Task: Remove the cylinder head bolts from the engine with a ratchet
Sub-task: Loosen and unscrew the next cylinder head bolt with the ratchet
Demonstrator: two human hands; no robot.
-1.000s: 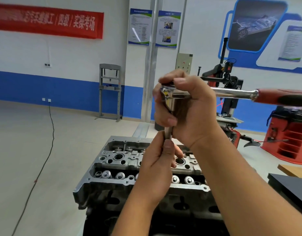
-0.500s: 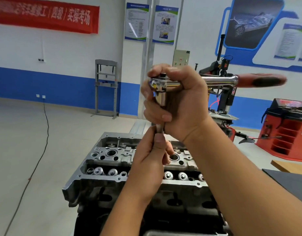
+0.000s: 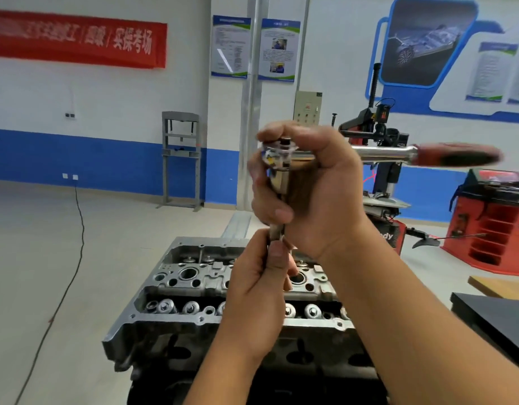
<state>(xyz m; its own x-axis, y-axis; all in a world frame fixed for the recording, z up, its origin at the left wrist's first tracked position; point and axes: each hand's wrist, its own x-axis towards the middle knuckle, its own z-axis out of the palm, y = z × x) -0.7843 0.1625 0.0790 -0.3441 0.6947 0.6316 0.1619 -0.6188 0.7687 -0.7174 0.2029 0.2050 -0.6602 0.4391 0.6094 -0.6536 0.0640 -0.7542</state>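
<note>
Both my hands on the ratchet, held up above the engine

My right hand (image 3: 316,194) is curled round the head of the ratchet (image 3: 281,153), thumb over the top and fingers wrapped about the socket that hangs from it; the chrome shaft runs out to my right and ends in a red and black handle (image 3: 457,154), blurred at its tip. My left hand (image 3: 258,290) sits just below, thumb and fingers pinched on the thin metal piece (image 3: 276,232) that sticks down out of the socket; whether that is a bolt or a bit I cannot tell. The engine (image 3: 194,290) stands beneath both hands, its cylinder head open on top with a row of valve springs along the near side. Behind are a red tyre machine (image 3: 384,182) and a grey press frame (image 3: 180,159) against the blue and white wall
</note>
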